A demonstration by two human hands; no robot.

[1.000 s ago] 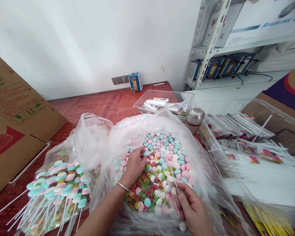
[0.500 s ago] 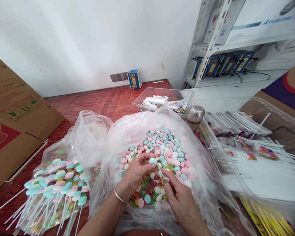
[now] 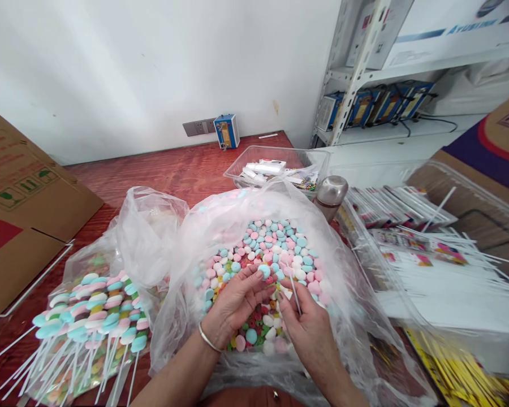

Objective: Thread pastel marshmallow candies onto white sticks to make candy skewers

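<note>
My left hand (image 3: 242, 297) pinches a light blue, button-shaped candy (image 3: 263, 271) between thumb and forefinger, its other fingers loosely stretched. Something small and red shows by those fingers, too small to name surely. My right hand (image 3: 307, 316) grips a thin white stick (image 3: 294, 289), tilted with its tip upward and apart from the blue candy. Both hands are over a large clear plastic bag (image 3: 176, 316) full of pink, blue and white candies (image 3: 275, 234). Red, green and yellow ring gummies (image 3: 258, 322) lie in its near part, partly hidden by my hands.
Candy skewers (image 3: 95, 316) on white sticks lie in a pile at left, beside a cardboard box (image 3: 29, 186). A steel flask (image 3: 331, 196) and a clear tub (image 3: 275, 169) stand behind the bag. At right, a plastic bin (image 3: 382, 294) contains many white sticks.
The stick, which was at the blue candy, is now away from it and more upright in my right hand. My left hand's fingers have spread. The view has shifted slightly.
</note>
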